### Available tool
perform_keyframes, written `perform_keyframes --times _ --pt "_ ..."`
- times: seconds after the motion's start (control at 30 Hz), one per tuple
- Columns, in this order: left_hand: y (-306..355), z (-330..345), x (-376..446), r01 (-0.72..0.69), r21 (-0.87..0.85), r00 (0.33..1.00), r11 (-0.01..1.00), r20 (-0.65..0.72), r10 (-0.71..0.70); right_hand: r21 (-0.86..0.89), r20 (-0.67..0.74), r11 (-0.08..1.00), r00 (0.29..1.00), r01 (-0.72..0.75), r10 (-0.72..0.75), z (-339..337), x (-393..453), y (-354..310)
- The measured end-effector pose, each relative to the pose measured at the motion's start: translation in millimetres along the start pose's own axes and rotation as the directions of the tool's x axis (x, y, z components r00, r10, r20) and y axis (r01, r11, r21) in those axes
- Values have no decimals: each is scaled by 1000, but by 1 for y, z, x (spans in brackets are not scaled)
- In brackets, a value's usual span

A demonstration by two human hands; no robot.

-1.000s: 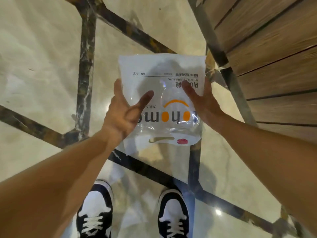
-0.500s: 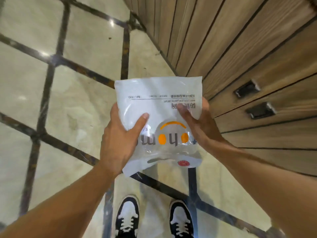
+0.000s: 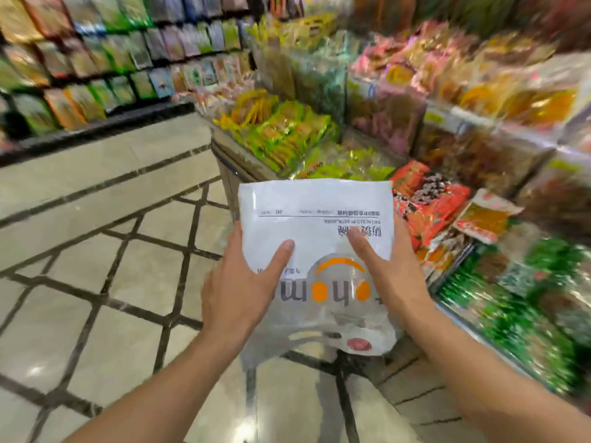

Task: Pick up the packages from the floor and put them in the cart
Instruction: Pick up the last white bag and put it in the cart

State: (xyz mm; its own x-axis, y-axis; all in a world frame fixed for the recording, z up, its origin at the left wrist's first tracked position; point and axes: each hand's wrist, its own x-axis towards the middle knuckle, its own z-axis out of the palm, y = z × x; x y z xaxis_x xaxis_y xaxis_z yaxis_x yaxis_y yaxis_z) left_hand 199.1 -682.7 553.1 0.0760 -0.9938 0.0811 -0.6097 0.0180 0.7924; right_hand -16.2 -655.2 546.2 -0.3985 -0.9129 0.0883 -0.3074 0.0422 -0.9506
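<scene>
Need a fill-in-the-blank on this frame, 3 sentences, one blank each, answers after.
1. The white package is held by ____ hands.
2. The round dots in the package's logo are ____.
3. The left hand and right hand each lay a ____ across the front of the package.

Missing words: both; orange; thumb

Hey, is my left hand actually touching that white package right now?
Touching. The head view shows the left hand gripping the white package, thumb pressed flat on its front.
</scene>
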Motion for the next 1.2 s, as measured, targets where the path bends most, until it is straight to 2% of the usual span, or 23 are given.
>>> perform_keyframes --times 0.13,0.27,0.37,0.5,0.63,0.8,0.93,1.07,1.2 --pt "102 -45 9 -155 -2 987 988 32 155 -38 -132 996 987 85 -89 -65 -8 -98" --pt "208 -65 1 -324 -44 941 945 91 327 -105 -312 990 942 94 -122 -141 -31 -173" --pt "279 -64 -18 -452 -90 879 888 124 460 -159 -452 984 880 80 -145 -202 -59 -212" --pt "359 -48 -69 -547 -232 785 804 190 589 -207 -615 978 775 14 -141 -288 -119 -246" --pt "427 -28 -161 -562 -436 657 703 281 699 -230 -769 972 621 -53 -149 -369 -212 -260" --pt "467 -1 -313 -558 -568 468 605 387 794 -179 -915 967 391 -183 -95 -446 -361 -261" --pt "482 16 -436 -556 -621 332 553 443 832 -151 -958 950 280 -274 -71 -492 -487 -256" --pt "489 23 -562 -526 -682 205 508 478 854 -85 -993 923 113 -376 -45 -532 -606 -243" --pt "491 30 -680 -467 -756 51 459 495 868 7 -999 903 -43 -430 -13 -560 -714 -227"
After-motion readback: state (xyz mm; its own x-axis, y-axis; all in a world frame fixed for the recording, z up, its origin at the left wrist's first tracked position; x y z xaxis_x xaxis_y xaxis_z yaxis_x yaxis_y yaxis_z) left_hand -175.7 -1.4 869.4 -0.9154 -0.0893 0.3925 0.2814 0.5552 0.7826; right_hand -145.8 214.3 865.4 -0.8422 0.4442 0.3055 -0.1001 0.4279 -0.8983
